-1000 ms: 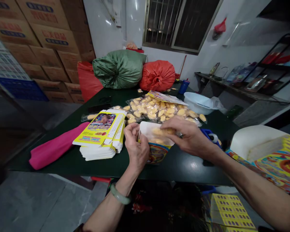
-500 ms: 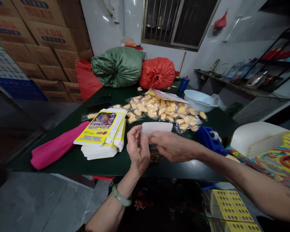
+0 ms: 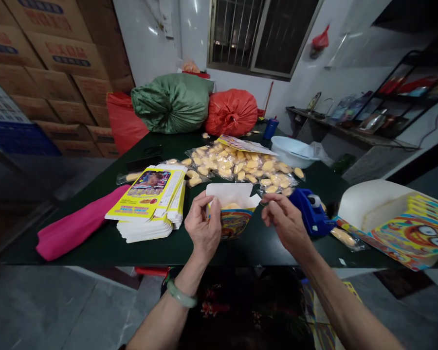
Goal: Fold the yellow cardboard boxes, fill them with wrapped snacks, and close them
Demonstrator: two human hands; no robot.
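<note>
A small colourful box (image 3: 235,223) with raised white flaps stands over the table's front, pale yellow pieces showing in its opening. Fingers and thumb of my left hand (image 3: 204,221) are closed on its left side. Just right of the box, my right hand (image 3: 282,218) has its fingers apart and bent, near the right flap; nothing shows in it. A blue tape dispenser (image 3: 312,214) is beside that hand. Beyond the box lie wrapped yellow pieces (image 3: 241,165). Flat yellow-and-white cartons (image 3: 146,199) are stacked to the left.
A pink cloth (image 3: 76,223) lies at the left. Green (image 3: 171,104) and red (image 3: 231,112) sacks rest at the back, near a white basin (image 3: 294,150). A large open display box (image 3: 394,223) stands at the right, with a wrapped piece (image 3: 345,237) near it.
My right hand has moved right, off the box, and its fingers have opened. The box's opening and side flap now show. The view has shifted slightly.
</note>
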